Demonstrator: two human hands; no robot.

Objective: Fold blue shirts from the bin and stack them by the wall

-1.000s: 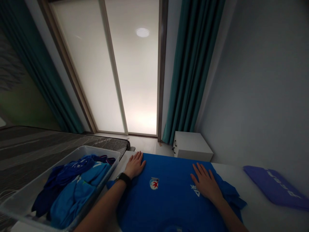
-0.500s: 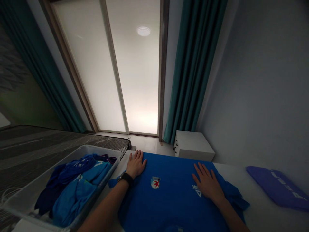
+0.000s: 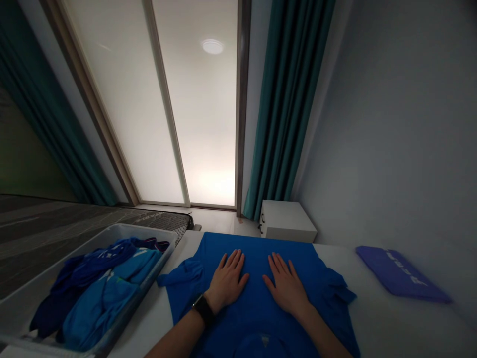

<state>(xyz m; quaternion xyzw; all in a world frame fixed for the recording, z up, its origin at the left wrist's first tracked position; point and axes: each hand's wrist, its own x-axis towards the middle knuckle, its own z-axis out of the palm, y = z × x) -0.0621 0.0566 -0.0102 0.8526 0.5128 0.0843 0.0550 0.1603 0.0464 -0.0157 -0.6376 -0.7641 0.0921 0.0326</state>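
A blue T-shirt (image 3: 257, 318) lies spread on the white table (image 3: 376, 318), its collar toward me at the bottom edge and its sleeves out to both sides. My left hand (image 3: 228, 278), with a dark watch on the wrist, rests flat on the shirt left of the middle, fingers stretched out. To the right, my right hand (image 3: 286, 286) also lies flat on the cloth with its fingers apart. Neither hand grips anything. Both palms cover the shirt's chest prints.
At the left stands a clear plastic bin (image 3: 122, 229) with crumpled blue clothes (image 3: 108, 293) in it. A flat purple item with white lettering (image 3: 404, 276) lies on the table's right. A white cabinet (image 3: 286, 219) stands beyond the table, before a teal curtain (image 3: 290, 109).
Both hands have moved inward from the shirt's sides, closer together, and the left one has come nearer to me. The chest prints are now covered. The view has shifted slightly right.
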